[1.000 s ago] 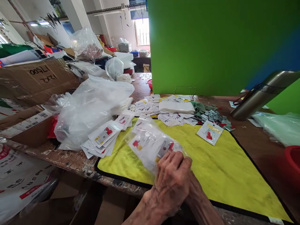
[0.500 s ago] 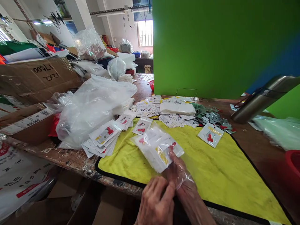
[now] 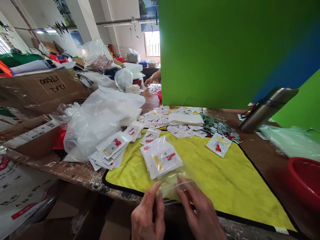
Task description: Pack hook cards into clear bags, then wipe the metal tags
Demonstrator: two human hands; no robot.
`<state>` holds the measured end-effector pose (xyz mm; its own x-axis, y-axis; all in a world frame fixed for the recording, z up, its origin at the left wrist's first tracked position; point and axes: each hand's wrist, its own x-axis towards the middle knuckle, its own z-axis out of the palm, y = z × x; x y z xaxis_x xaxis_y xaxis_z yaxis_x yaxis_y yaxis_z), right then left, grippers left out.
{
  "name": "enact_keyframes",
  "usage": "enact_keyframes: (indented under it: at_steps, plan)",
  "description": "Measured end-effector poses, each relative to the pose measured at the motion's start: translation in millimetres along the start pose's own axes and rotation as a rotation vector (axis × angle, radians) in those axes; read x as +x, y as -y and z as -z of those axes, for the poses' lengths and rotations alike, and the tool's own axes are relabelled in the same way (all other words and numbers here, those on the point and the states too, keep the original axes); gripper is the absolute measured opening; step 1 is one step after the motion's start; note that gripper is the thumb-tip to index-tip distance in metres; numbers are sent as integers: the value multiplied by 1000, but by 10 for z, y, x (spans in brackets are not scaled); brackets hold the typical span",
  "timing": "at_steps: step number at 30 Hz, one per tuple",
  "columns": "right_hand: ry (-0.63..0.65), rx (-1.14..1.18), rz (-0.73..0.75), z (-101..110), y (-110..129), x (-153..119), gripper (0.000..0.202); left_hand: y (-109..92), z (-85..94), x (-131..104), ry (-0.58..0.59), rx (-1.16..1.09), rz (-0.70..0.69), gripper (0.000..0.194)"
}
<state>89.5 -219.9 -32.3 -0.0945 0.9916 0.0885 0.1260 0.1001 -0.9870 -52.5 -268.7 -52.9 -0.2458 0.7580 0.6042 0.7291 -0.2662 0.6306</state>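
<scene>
A clear plastic bag (image 3: 172, 180) lies over the yellow cloth with a stack of white cards (image 3: 162, 158) inside it; the top card carries a red and grey part. My left hand (image 3: 148, 210) pinches the left corner of the bag's near, open end. At the right side of that same edge, my right hand (image 3: 196, 203) has thumb and fingers closed on the film. Just beyond the bag sits a single packed card (image 3: 150, 136). To the left rests a fanned pile of packed cards (image 3: 113, 146), and another lone card (image 3: 219, 145) lies to the right.
Beneath everything spreads a yellow cloth (image 3: 212, 180). A large white plastic bag (image 3: 100, 116) bulges at left. Farther back are scattered cards, a white stack (image 3: 185, 119) and grey metal pieces (image 3: 221, 129). A steel flask (image 3: 268, 110), a red basin (image 3: 305, 180) and a green partition (image 3: 212, 53) stand around. Another person's hand (image 3: 149, 81) shows behind.
My right hand has come out of the bag and now grips its open edge. The card-filled bag has settled flat on the cloth. Another person's hand has appeared in the background.
</scene>
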Motion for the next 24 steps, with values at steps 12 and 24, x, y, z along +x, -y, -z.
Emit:
enact_keyframes:
  at_steps: [12,24]
  plan:
    - [-13,-915,850,334,434,458,23,-253,459,978,330,-384,459,23]
    - [403,-1048,922,505,1641,1277,22,-449,573,2319,598,-359,298,41]
